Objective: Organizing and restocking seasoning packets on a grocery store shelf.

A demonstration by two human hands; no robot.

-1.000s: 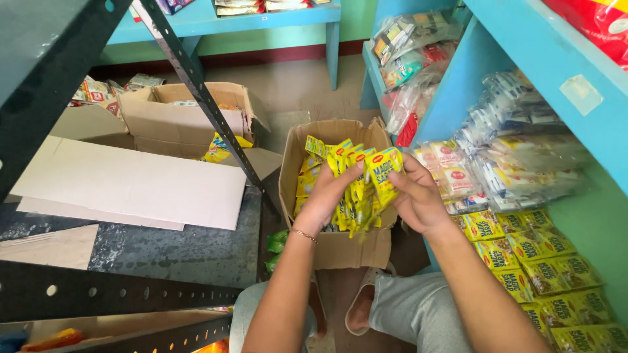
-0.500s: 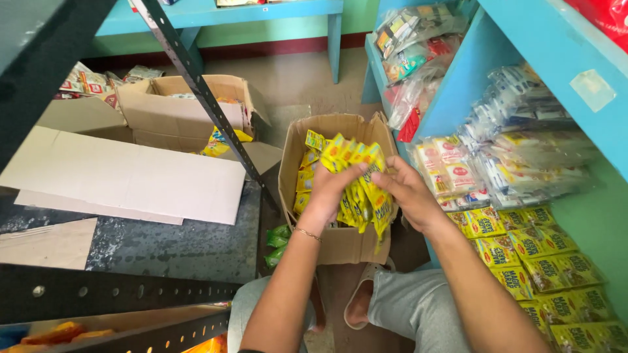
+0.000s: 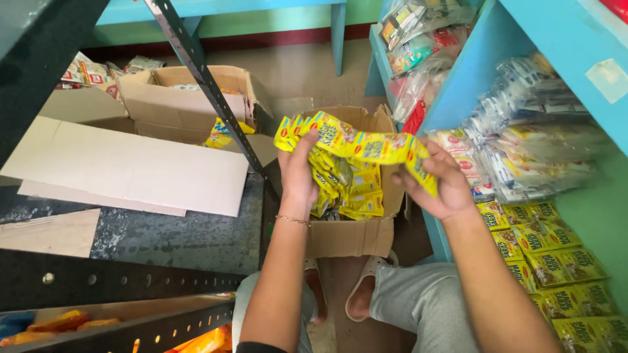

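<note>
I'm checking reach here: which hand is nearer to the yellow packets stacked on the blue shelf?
Right. The right hand is just beside the shelf's yellow packets; the left hand is farther off, over the open cardboard box.

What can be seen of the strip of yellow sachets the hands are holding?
The strip of yellow sachets is a chain of small glossy packets joined edge to edge, yellow with red and blue print. It is stretched roughly level between the left hand and right hand, above the open cardboard box, where more yellow sachets lie.
</note>
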